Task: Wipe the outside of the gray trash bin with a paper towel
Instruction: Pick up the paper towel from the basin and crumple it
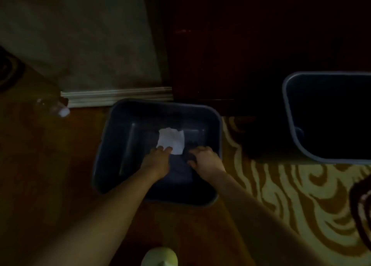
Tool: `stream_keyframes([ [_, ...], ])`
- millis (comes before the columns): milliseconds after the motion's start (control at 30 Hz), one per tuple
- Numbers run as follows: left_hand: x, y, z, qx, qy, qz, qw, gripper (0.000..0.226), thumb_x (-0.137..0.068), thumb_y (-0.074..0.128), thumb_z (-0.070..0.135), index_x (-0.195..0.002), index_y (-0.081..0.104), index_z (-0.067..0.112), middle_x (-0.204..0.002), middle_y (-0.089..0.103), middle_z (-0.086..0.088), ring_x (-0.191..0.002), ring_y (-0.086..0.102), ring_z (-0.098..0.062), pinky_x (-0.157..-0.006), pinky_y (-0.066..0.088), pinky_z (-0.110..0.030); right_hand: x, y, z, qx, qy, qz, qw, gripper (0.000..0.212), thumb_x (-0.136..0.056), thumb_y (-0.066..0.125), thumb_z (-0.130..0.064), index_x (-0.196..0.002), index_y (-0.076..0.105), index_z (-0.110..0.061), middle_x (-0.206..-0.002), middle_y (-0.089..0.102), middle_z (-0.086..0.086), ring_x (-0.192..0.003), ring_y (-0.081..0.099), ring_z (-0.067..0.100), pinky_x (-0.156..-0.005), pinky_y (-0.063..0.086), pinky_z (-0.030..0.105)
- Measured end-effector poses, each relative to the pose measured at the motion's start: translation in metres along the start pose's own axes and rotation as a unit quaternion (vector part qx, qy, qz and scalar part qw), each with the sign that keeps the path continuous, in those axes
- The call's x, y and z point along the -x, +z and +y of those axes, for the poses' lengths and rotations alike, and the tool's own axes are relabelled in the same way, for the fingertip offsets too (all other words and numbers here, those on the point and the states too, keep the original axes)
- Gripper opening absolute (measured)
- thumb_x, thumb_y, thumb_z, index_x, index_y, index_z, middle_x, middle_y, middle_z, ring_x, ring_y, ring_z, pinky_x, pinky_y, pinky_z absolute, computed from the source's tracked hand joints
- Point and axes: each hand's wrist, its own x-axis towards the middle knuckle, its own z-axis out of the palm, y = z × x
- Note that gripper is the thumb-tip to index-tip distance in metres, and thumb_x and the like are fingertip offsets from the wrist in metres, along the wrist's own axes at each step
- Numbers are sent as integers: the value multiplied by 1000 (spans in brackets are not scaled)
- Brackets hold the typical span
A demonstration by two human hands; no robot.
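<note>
Inside gray bin (pixel 112 145) — left hand (pixel 158 161) fingertips pressing paper towel (pixel 171 140); right hand (pixel 204 159) clenched.

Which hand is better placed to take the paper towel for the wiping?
Left, probably. The left hand has fingertips at the paper towel inside the gray bin; the right hand is curled beside it.

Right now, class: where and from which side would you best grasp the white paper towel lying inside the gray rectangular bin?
Pinch the white paper towel at its near edge, reaching down from above, as the left hand does; the gray bin walls block sideways approaches.
</note>
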Motion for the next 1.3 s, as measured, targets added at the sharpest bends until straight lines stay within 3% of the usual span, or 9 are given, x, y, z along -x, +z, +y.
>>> stream_keyframes([
  [267,-66,35,-22,-9,-3,78,997,61,-86,45,3,-142,26,18,-151,23,-12,-131,31,-31,-103,37,-43,-67,46,-1,88,-56,20,994,38,-91,48,-22,-127,48,-10,-131,48,14,-121,39,30,-97,35,38],
  [400,-84,48,-32,-42,19,106,993,47,-91,41,11,-137,34,17,-141,37,-10,-125,37,-28,-96,41,-40,-92,53,2,145,-54,42,987,38,-93,45,-20,-128,46,-6,-132,48,16,-121,40,30,-96,35,38],
  [600,-92,57,-31,-106,22,162,981,40,-90,43,13,-130,41,13,-132,43,-11,-121,39,-27,-91,39,-36,-100,64,4,164,-60,62,983,44,-95,40,-18,-137,33,-6,-139,40,19,-125,36,32,-100,31,39],
  [767,-97,54,-25,-155,45,165,973,38,-91,40,12,-130,41,11,-129,50,-12,-114,50,-27,-90,37,-35,-104,61,0,164,-71,77,981,36,-94,39,-13,-128,45,-5,-132,49,17,-120,43,32,-97,35,39],
  [967,-100,34,-12,-158,96,178,966,36,-88,46,18,-123,52,12,-123,54,-13,-113,50,-29,-89,38,-33,-92,41,13,92,-59,134,985,36,-91,42,-15,-124,48,-3,-129,49,19,-119,40,33,-95,36,38],
  [1067,-94,10,1,-108,133,190,967,29,-87,47,19,-113,56,10,-116,54,-14,-107,52,-31,-83,41,-36,-80,23,19,-9,-54,178,982,28,-90,45,-18,-112,51,-2,-117,53,19,-110,45,33,-85,40,37],
  [1167,-80,-22,18,41,190,213,958,10,-86,48,13,-88,57,9,-96,56,-13,-86,55,-28,-70,41,-34,-59,-6,22,-173,-59,254,950,12,-90,49,-16,-90,53,-5,-91,58,15,-85,54,26,-64,36,30],
  [1300,-53,-68,52,185,261,307,896,7,-87,52,14,-80,54,16,-71,53,1,-65,51,-16,-53,37,-20,-18,-54,25,-284,-100,348,888,7,-90,52,-21,-92,49,-14,-79,57,-1,-68,55,11,-54,39,22],
])
